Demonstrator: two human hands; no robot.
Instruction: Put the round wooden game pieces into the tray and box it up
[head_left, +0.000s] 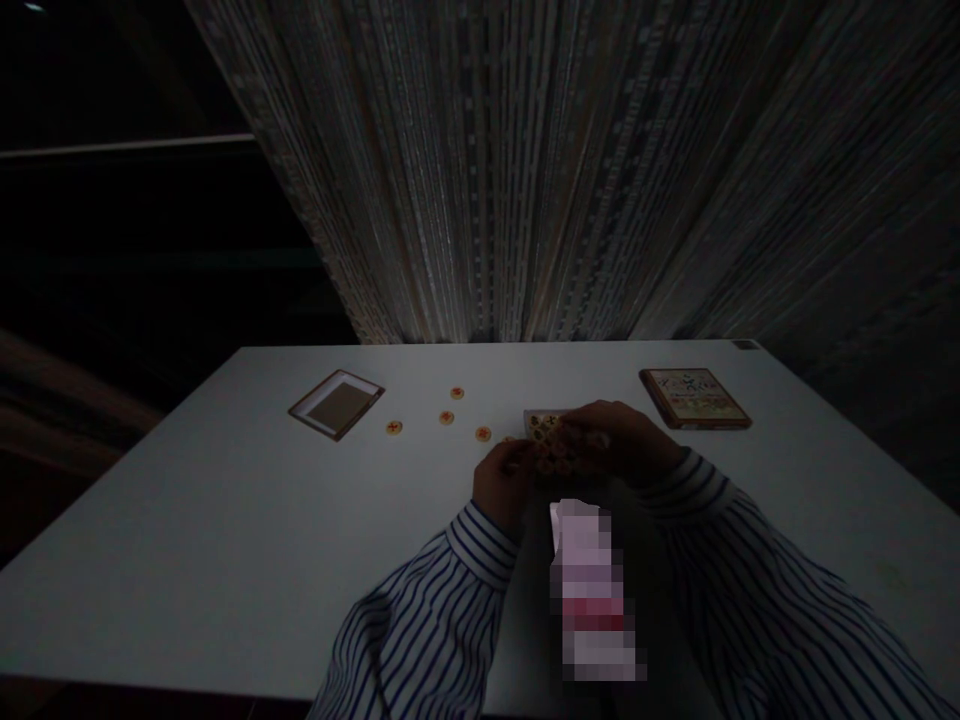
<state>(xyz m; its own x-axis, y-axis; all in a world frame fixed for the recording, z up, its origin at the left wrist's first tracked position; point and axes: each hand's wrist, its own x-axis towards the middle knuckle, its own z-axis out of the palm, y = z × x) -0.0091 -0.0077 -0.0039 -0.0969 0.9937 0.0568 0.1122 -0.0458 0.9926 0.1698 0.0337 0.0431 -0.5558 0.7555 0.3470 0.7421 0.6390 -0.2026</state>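
A shallow tray (529, 421) on the white table holds several round xiangqi pieces (551, 436), laid close together. At its near left side is my left hand (501, 485), its fingers curled inward against the pieces. My right hand (626, 440) bends over the right part of the tray and hides the pieces there. In the dim light I cannot make out what is between the fingers of either hand. Left of the tray lie loose xiangqi pieces with red or dark marks, among them one piece (394, 427), another (457, 393) and a third (484, 434). One more is partly covered near my left hand.
A brown-edged open box or lid (302, 411) rests at the table's left. Toward the right back lies a flat box with a printed cover (696, 398). A string curtain (510, 180) hangs behind the white table (247, 520). A pixelated pinkish patch covers the near middle.
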